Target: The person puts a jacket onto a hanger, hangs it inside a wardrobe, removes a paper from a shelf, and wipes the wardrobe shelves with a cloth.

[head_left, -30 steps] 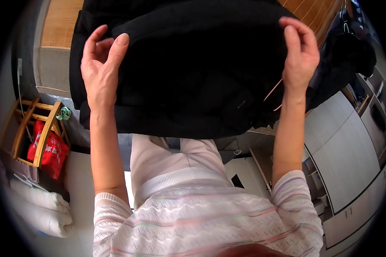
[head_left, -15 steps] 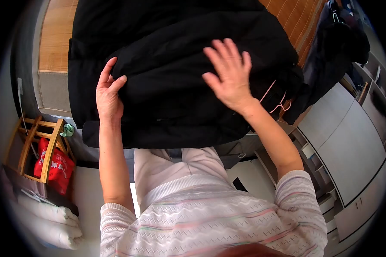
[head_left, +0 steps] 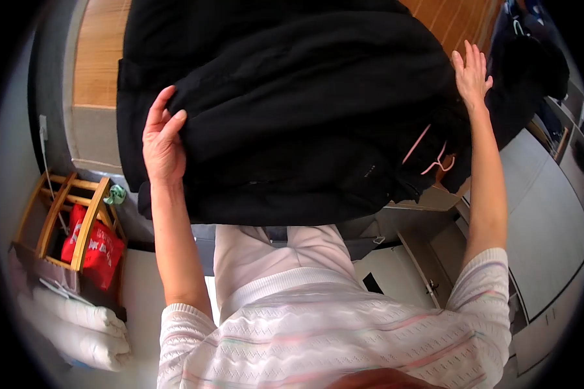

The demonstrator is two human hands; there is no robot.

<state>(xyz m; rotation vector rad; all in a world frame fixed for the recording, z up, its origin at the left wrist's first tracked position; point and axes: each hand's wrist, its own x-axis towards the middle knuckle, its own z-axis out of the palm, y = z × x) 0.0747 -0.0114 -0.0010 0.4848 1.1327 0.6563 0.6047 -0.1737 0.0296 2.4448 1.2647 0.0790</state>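
A black jacket [head_left: 292, 104] lies spread in front of me, creased along its length, with a small pale mark near its lower right. My left hand [head_left: 164, 146] rests at the jacket's left part, its thumb and index finger apart and its other fingers partly hidden. At the jacket's right edge is my right hand [head_left: 474, 74], fingers stretched out and holding nothing. Whether its palm touches the cloth I cannot tell. Part of a pink hanger [head_left: 438, 162] sticks out of the jacket on the right, below my right hand.
The jacket lies over a bed with a brown mat [head_left: 100, 52]. Dark clothes [head_left: 529, 71] hang at the far right, above a pale cabinet surface [head_left: 545, 207]. At left stand a wooden rack [head_left: 84, 223] with a red bag [head_left: 100, 256] and a white rolled bundle [head_left: 84, 330].
My right hand has swept right and away from me, from the jacket's middle to its right edge. The left hand stays nearly in place. The view has shifted slightly.
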